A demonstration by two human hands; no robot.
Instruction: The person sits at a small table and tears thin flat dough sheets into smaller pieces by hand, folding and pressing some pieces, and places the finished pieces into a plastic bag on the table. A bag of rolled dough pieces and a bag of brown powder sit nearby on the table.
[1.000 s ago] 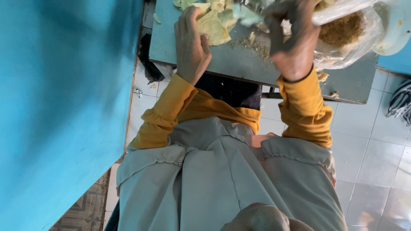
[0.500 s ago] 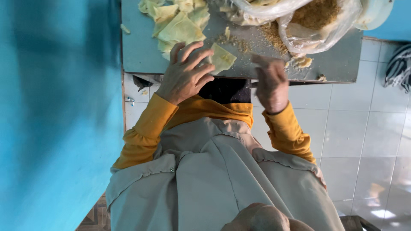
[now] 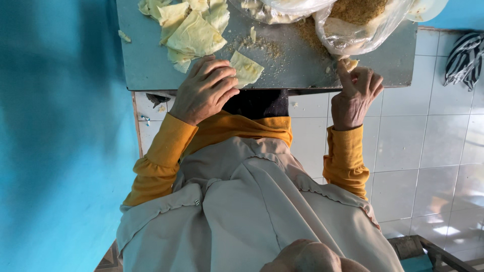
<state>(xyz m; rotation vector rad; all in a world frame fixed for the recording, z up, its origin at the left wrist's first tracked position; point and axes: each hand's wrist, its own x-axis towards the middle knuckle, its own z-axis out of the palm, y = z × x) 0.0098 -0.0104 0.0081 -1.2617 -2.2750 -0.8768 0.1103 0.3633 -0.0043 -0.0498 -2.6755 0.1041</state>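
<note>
Two hands at table edge: left hand (image 3: 204, 89) flat, fingers spread, on wrapper square (image 3: 245, 69); right hand (image 3: 357, 89) pinching filling (image 3: 350, 63). Risk: crumbs dropping at 6 o'clock.

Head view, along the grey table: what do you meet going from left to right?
Pile of pale yellow wrapper sheets → left hand → single wrapper square → crumbs → clear plastic bag of crumbs, with the right hand under it.
</note>
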